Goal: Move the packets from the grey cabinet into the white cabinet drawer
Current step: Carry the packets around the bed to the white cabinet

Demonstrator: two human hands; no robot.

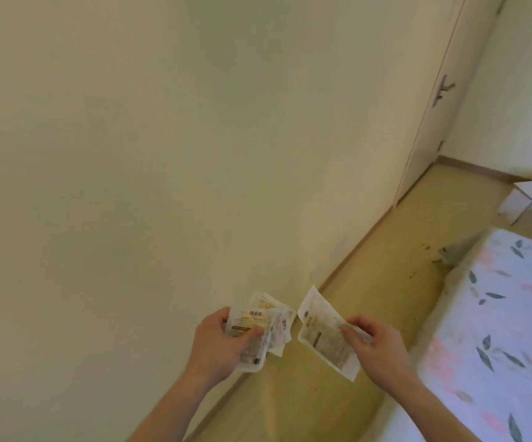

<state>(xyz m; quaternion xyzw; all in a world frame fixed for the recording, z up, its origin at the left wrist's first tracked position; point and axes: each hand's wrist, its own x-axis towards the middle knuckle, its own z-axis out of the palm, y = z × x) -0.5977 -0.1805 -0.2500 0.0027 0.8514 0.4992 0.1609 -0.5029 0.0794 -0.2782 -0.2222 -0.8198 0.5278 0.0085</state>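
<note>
Head view: a fanned bundle of packets is gripped in the left hand, thumb across the printed face, fingers curled behind. A single packet is pinched at its right edge by the right hand, thumb on top, and hangs tilted out to the left. The two lots are held near each other but apart, in the air before a plain wall, above the strip of floor between the wall and the bed. Nothing carries them but the hands.

No grey cabinet is seen. A white cabinet stands at the far right edge of the floor, beyond the bed's far corner; whether its drawer is open cannot be told.

The step in hand is judged to be the carrying. It would be done well if the single packet were laid onto the bundle and clamped under the left thumb, so that one hand is freed for the drawer. The bundle is loosely fanned; slippage of the lower packets is the risk, and the stack is best squared first.
</note>
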